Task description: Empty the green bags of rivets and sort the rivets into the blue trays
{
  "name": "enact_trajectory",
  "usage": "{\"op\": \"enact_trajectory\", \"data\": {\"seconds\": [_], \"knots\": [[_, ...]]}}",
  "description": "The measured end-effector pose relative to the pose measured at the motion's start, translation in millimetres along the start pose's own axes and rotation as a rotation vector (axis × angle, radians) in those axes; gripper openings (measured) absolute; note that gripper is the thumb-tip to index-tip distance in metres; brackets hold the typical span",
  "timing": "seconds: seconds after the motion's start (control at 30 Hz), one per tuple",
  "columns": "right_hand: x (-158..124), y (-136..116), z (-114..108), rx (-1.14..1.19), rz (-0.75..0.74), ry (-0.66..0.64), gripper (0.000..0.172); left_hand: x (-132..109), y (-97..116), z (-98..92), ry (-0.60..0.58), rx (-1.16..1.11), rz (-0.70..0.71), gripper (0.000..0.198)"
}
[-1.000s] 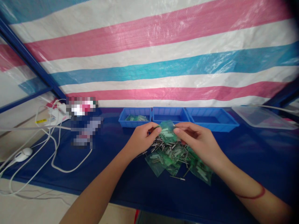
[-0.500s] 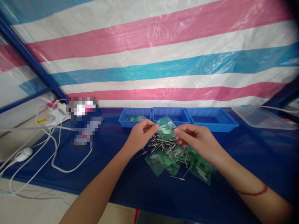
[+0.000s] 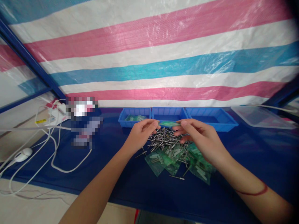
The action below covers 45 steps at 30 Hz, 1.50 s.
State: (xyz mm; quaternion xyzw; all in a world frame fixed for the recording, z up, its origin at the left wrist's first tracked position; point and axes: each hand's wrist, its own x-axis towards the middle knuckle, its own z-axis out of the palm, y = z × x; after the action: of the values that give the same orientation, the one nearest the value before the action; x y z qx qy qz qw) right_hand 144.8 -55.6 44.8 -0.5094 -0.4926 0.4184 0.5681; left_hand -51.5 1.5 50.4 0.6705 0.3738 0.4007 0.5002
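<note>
Between both hands, a small green plastic bag (image 3: 169, 123) is stretched out and seen nearly edge-on. My left hand (image 3: 143, 133) pinches its left end between thumb and fingers. Its right end is pinched by my right hand (image 3: 197, 134), whose lower fingers are spread below. Under the hands lies a pile of metal rivets (image 3: 164, 138). Nearer to me are several more green zip bags (image 3: 173, 157) holding pale strips, with another clump of bags (image 3: 201, 166) by my right wrist. A single rivet (image 3: 177, 177) lies in front of the pile.
Three blue bins stand along the back: the left bin (image 3: 122, 123) holds green bags, beside a middle bin (image 3: 171, 111) and a right bin (image 3: 225, 127). A clear plastic lid (image 3: 263, 118) lies at right. White cables (image 3: 54, 149) loop over the table's left side.
The bag has turned from facing me to almost edge-on and lies flatter between the hands. My right hand has shifted slightly, with its fingers lifted. The pile below shows more.
</note>
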Motion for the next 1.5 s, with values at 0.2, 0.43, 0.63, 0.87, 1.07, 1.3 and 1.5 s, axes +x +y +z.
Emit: {"op": "enact_trajectory", "data": {"seconds": [0.2,0.43,0.63,0.87,1.07,1.3,1.5], "knots": [[1.2,7.0,-0.7,-0.077,-0.091,0.012,0.024,0.5,-5.9,-0.2,0.018,0.029,0.042,0.027],[-5.0,11.9,-2.7,-0.613,-0.482,0.041,0.014,1.9,-13.7,-2.8,0.046,0.397,0.175,0.025],[-15.0,-0.7,-12.1,-0.701,-0.652,0.164,0.017,13.4,-4.2,-34.1,0.392,0.373,0.241,0.029],[-8.9,8.5,-17.0,-0.701,-0.564,0.173,0.017,30.8,-20.6,-94.0,0.643,0.315,0.157,0.04],[-10.3,9.4,-14.0,-0.767,-0.561,0.081,0.019,26.7,-28.5,-96.0,0.493,0.943,0.0,0.039],[-22.6,-0.1,2.0,-0.805,-0.739,-0.431,0.012,9.0,3.4,-55.7,0.094,0.986,0.285,0.029],[-42.5,9.5,29.3,-0.978,-0.793,-0.699,0.029,-0.8,3.9,-28.7,-0.273,0.906,0.295,0.025]]}}
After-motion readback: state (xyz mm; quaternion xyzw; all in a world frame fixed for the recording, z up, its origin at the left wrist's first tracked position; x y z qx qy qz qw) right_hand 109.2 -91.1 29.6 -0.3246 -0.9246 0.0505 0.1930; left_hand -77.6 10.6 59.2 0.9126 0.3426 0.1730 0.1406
